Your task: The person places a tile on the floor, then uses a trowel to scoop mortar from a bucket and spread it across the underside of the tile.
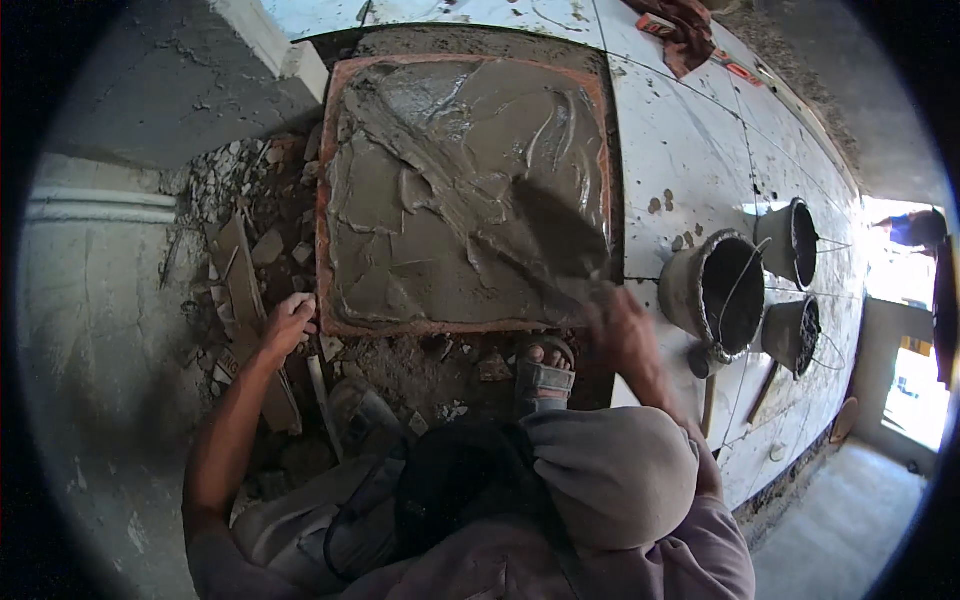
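Observation:
In front of me lies a large square tile (318, 240), its reddish edge showing around a thick, ridged coat of wet grey mortar (400, 270). My left hand (290, 322) is closed at the tile's near left corner, fingers curled against its edge. Blurred by motion, my right hand (622, 322) grips a trowel near the near right corner. The trowel's dark, mortar-smeared blade (562, 235) lies over the right part of the coat, pointing away from me. Its handle is mostly hidden in my hand.
Mortar-caked buckets (712, 295) stand on white floor tiles (670, 130) at the right. A spirit level (735, 68) and a brown cloth (688, 38) lie at the far right. Rubble (268, 245) and a wooden board (238, 270) border the left wall. My sandalled foot (546, 375) is close to the tile's near edge.

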### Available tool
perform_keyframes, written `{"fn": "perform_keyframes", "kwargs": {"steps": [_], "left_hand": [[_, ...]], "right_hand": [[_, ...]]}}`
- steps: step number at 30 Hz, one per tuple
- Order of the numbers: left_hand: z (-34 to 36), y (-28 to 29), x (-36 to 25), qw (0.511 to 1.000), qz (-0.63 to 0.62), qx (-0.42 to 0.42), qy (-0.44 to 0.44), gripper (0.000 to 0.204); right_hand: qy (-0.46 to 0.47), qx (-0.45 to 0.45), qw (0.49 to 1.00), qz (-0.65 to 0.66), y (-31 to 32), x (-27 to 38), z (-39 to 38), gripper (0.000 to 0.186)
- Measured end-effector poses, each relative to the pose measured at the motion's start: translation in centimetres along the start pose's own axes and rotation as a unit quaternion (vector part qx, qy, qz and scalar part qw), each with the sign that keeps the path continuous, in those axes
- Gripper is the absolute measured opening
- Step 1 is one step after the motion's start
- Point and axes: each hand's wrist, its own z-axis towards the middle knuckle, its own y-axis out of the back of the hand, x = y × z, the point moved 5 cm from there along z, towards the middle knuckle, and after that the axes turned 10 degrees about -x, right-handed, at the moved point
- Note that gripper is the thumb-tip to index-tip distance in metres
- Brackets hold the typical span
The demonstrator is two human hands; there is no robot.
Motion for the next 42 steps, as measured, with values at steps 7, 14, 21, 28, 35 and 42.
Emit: {"fn": "perform_keyframes", "kwargs": {"steps": [7, 14, 21, 28, 35, 42], "left_hand": [[0.2, 0.1, 0.2, 1.0, -0.02, -0.005, 0.0, 0.045], [1.1, -0.9, 0.2, 1.0, -0.005, -0.009, -0.008, 0.041], [0.7, 0.3, 2.3, 0.998, 0.04, 0.021, -0.047, 0.051], [1.6, 0.2, -0.4, 0.995, 0.051, -0.013, -0.083, 0.038], [1.4, -0.4, 2.9, 0.999, -0.013, 0.018, -0.032, 0.039], [3.2, -0.2, 3.0, 0.999, 0.045, 0.011, -0.002, 0.044]], "right_hand": [[0.077, -0.262, 0.957, 0.1, 10.2, 4.9, 3.3, 0.038], [-0.03, 0.029, 0.998, 0.051, -5.3, 2.3, 12.2, 0.035], [0.1, -0.126, 0.976, 0.148, -0.7, 8.8, 13.5, 0.03], [0.094, -0.101, 0.989, 0.044, -6.0, 1.6, 13.8, 0.035], [-0.211, -0.195, 0.929, 0.232, 7.4, 0.3, 3.8, 0.037], [-0.469, -0.202, 0.86, 0.008, 20.0, -8.5, -11.1, 0.033]]}}
